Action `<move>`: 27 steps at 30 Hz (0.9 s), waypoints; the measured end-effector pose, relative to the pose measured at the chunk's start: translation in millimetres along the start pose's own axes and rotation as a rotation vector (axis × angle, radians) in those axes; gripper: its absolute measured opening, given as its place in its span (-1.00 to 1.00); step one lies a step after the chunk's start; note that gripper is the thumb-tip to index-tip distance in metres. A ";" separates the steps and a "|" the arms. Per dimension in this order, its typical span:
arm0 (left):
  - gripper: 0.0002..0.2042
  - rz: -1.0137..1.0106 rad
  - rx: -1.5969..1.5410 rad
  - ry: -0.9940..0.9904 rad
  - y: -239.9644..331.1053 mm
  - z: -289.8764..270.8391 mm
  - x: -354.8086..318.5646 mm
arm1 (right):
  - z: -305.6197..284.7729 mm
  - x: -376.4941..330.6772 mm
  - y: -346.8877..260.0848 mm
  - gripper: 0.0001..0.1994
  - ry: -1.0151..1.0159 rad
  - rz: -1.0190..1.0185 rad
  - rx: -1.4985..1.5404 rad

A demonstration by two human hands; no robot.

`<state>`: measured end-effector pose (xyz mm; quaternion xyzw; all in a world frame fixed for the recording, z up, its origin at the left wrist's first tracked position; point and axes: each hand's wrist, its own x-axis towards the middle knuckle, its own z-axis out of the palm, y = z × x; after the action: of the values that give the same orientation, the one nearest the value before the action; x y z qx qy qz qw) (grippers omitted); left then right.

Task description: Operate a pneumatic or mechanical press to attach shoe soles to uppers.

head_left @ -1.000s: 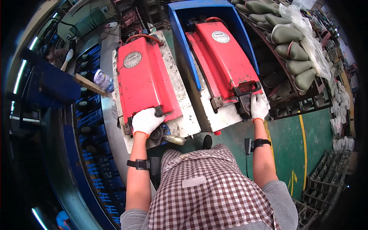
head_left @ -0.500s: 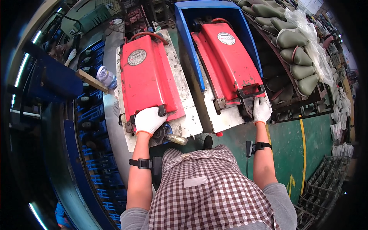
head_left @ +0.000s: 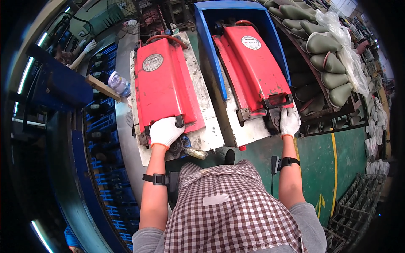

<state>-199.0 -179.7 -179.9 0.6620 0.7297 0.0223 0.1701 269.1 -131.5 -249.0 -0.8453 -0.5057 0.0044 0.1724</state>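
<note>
Covers, 2 of them and both red, lie side by side ahead of the person in the head view; the left cover (head_left: 165, 90) is on a pale plate (head_left: 213, 135), and the right cover (head_left: 254, 63) has its far end within a blue hood (head_left: 230, 5); the left hand (head_left: 167, 132), gloved, appears curled shut round the left handle (head_left: 180, 122), though its fingertips are hidden; the right hand (head_left: 290, 122), also gloved, is half closed against a dark bracket (head_left: 273, 119), just below the right handle (head_left: 277, 100); whether it grips, I cannot tell.

Pinched fingers look the likeliest trouble, caused by a cover or bracket shifting with fingertips at its front edge; loose glove fabric could snag on the bracket; a low sweep of the left hand could knock the wrapped bundle (head_left: 196, 153) nearby.

Both long axes run from the hands away from the person, far ends leaning left, the right cover's more so; the handles face the person, the red hoses (head_left: 166, 38) sit at the far ends.
</note>
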 end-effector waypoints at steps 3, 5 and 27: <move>-0.62 -0.007 -0.007 0.001 -1.2 1.5 0.1 | -1.9 -1.0 -1.9 -0.60 -0.001 0.006 0.015; -0.62 -0.005 -0.012 0.010 -0.7 0.6 -0.8 | -2.5 0.1 -2.1 -0.61 -0.004 -0.015 -0.016; -0.62 -0.017 -0.007 0.010 -2.8 6.3 1.6 | 3.1 0.3 2.7 -0.61 0.033 -0.032 -0.004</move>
<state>-200.1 -179.7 -186.9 0.6551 0.7359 0.0268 0.1691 271.1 -131.5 -252.6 -0.8374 -0.5162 -0.0133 0.1791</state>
